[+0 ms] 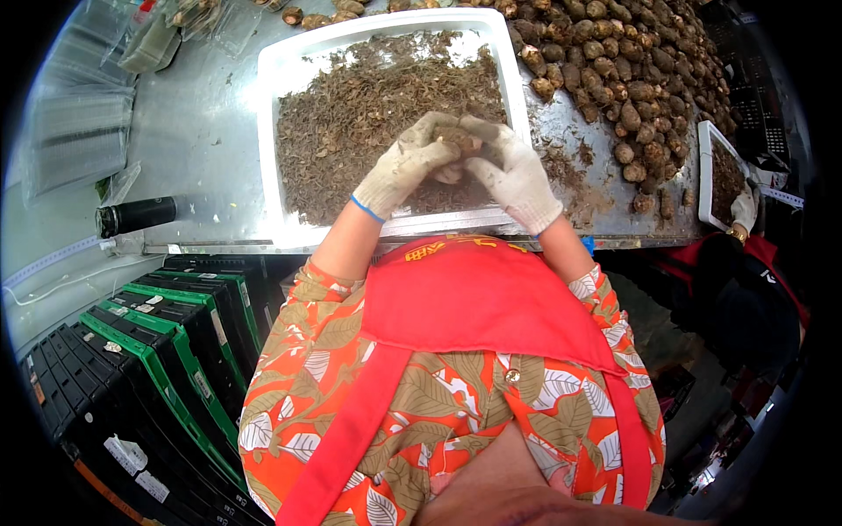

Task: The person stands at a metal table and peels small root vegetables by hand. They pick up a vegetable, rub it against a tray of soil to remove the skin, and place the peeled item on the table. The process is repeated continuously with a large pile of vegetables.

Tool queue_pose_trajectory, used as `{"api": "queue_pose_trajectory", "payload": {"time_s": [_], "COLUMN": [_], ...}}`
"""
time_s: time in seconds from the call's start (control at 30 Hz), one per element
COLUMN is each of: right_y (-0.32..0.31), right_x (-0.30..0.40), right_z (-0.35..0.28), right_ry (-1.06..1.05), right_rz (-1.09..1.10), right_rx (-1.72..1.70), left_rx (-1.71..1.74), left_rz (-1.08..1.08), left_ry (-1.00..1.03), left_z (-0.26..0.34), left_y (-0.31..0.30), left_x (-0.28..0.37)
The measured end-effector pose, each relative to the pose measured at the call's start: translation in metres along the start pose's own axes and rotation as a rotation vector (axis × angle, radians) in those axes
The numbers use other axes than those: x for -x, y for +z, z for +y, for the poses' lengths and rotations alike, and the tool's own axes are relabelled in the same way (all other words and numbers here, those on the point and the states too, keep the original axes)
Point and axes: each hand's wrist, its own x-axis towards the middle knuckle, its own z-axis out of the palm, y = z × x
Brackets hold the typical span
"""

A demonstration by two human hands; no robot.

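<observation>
Both my hands wear white knitted gloves soiled with dirt. Between them is a small brown taro corm (458, 140) with a pinkish pale end. My left hand (406, 164) grips it from the left, and my right hand (516, 172) curls around its right side. They are above the front right part of a white foam box (263, 141). Brown fibrous skin scraps (348, 125) cover most of the box floor. My fingers partly hide the corm's underside.
A heap of taro corms (605, 66) covers the metal table's (197, 131) right side. Clear plastic trays (79, 125) and a black cylinder (138, 217) are at left. Black and green crates (151, 342) stand below. At far right a co-worker's gloved hand (744, 209) touches another foam box (706, 171).
</observation>
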Motion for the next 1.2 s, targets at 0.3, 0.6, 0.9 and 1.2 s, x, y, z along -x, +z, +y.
{"api": "queue_pose_trajectory", "payload": {"time_s": [0.3, 0.6, 0.9, 1.2], "right_y": [0.002, 0.002, -0.001, 0.003], "right_x": [0.004, 0.0, 0.001, 0.005], "right_z": [-0.005, -0.012, -0.005, -0.003], "right_ry": [0.045, 0.117, 0.12, -0.006], "right_rz": [0.034, 0.05, 0.028, 0.034], "right_rx": [-0.154, -0.393, -0.314, -0.161], "left_rx": [-0.133, -0.001, -0.064, 0.004], "left_rz": [0.023, 0.035, 0.045, -0.022], "left_ry": [0.049, 0.128, 0.258, 0.109], "left_z": [0.006, -0.005, 0.004, 0.016], "left_y": [0.002, -0.018, 0.004, 0.004], "left_x": [0.006, 0.003, 0.007, 0.009]}}
